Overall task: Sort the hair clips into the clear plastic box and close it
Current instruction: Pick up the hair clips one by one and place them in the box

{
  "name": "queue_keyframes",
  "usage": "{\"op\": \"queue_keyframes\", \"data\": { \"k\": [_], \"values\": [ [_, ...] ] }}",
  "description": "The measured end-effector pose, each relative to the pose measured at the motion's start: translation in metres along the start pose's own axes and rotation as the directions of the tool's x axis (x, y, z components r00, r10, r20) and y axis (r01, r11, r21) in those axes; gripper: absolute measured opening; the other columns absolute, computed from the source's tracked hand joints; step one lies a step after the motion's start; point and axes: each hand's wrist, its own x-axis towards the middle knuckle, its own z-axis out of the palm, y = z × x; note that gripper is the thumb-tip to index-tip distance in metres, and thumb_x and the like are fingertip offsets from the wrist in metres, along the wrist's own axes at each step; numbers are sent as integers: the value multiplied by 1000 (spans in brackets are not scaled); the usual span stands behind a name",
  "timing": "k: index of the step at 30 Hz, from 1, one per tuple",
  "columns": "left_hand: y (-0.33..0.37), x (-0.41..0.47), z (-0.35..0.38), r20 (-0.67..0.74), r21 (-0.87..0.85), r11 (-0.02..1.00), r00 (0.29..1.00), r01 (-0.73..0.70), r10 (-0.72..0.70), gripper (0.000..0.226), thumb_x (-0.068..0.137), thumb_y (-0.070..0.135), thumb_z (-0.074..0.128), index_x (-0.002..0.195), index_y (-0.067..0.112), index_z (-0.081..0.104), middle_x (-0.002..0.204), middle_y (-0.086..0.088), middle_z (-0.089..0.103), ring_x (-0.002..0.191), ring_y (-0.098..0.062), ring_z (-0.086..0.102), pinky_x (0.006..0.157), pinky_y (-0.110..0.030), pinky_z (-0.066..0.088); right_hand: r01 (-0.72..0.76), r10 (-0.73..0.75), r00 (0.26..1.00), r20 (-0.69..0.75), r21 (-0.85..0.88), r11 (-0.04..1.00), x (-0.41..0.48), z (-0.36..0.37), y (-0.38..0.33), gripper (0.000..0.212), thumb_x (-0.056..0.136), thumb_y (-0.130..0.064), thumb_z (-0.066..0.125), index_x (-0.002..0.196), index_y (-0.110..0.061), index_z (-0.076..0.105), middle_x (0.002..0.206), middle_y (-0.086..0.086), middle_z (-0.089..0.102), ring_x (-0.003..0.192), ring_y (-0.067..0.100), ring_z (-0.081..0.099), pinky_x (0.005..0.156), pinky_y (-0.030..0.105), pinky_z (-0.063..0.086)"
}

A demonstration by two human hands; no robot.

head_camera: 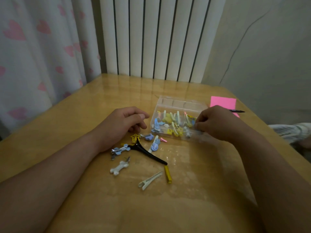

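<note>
Your forearms are lying across the near half of the glossy wooden desk. Your left hand is resting loosely curled, holding nothing, beside the open clear plastic box, which is sitting toward the far right edge. Your right hand is bunching its fingers over the box's right end; I cannot tell whether it is pinching anything. Sorting is looking about midway: next you are likely pinching the long black plastic clip or the cream duckbill clip at mid-desk, with open room toward the near edge.

No legible text or labels anywhere.
</note>
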Motion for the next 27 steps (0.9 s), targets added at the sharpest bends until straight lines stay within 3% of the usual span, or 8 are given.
{"op": "queue_keyframes", "data": {
  "k": [8,13,19,23,27],
  "values": [
    [2,-1,1,0,11,1000,1000,5,-5,25,107,18,54,115,21,78,99,-8,79,85,-15,70,86,-34,53,13,-11,1000,28,-51,999,-1,3,-2,10,95,-23,75,86,-22,80,73,-8,76,64,8,66,57,25,44],
    [3,-1,0,4,6,1000,1000,11,-11,24,108,19,54,116,19,77,101,-10,79,84,-14,69,84,-30,52,31,-30,999,12,-44,999,-2,4,-7,9,96,-27,73,91,-22,79,74,-10,76,69,9,69,64,29,53],
    [2,-1,0,13,11,1000,1000,7,-8,24,108,19,55,116,19,77,100,-9,79,82,-13,70,79,-25,53,190,-198,967,-157,-66,980,-10,7,-25,10,98,-31,69,102,-26,77,92,-12,71,84,9,66,81,40,62],
    [3,-1,0,14,8,1000,1000,9,-9,24,107,19,55,116,20,77,100,-9,79,82,-12,70,76,-21,53,326,-324,929,-176,-19,945,-18,14,-39,9,99,-29,69,105,-28,76,93,-16,70,84,0,62,78,29,57],
    [2,-1,0,15,3,1000,1000,4,-4,24,107,19,55,115,19,77,100,-10,79,82,-14,69,82,-29,52,455,-451,887,-101,21,890,-27,24,-54,7,98,-31,69,103,-32,73,93,-18,66,84,-1,59,72,23,50]
  ]
}}
